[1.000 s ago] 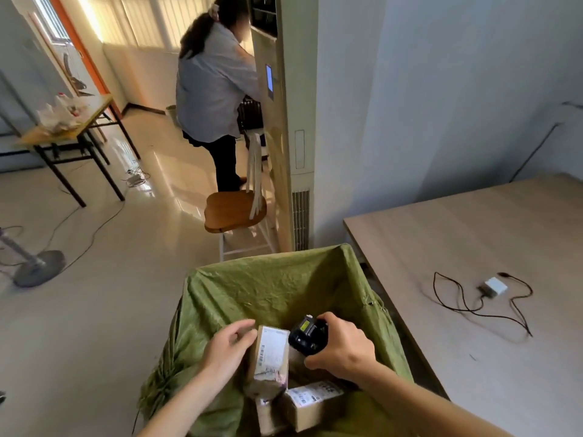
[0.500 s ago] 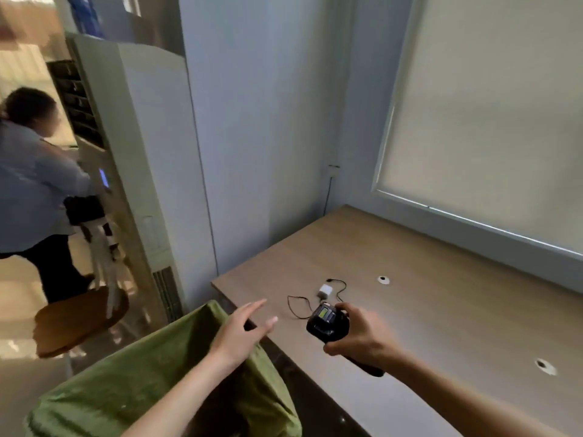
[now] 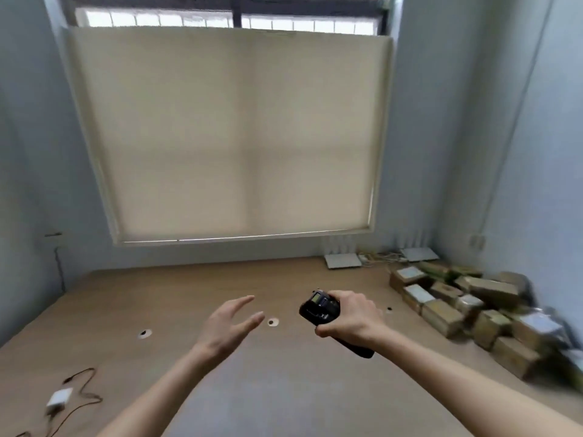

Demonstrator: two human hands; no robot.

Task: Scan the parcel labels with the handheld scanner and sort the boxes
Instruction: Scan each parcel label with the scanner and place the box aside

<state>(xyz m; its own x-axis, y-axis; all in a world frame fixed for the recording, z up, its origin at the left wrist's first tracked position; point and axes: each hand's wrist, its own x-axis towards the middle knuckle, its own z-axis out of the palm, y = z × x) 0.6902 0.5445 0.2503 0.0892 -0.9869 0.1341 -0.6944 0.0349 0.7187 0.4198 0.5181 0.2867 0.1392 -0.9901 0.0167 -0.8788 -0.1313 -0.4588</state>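
One handheld scanner (image 3: 322, 309), centre-right of frame, is gripped in the right hand (image 3: 350, 316), its handle largely hidden; the left hand (image 3: 228, 326) hovers beside it, fingers spread, holding nothing. Many boxes (image 3: 441, 313), blurred beyond counting, heap at right on the wooden table (image 3: 157, 298) below one blind (image 3: 233, 134).
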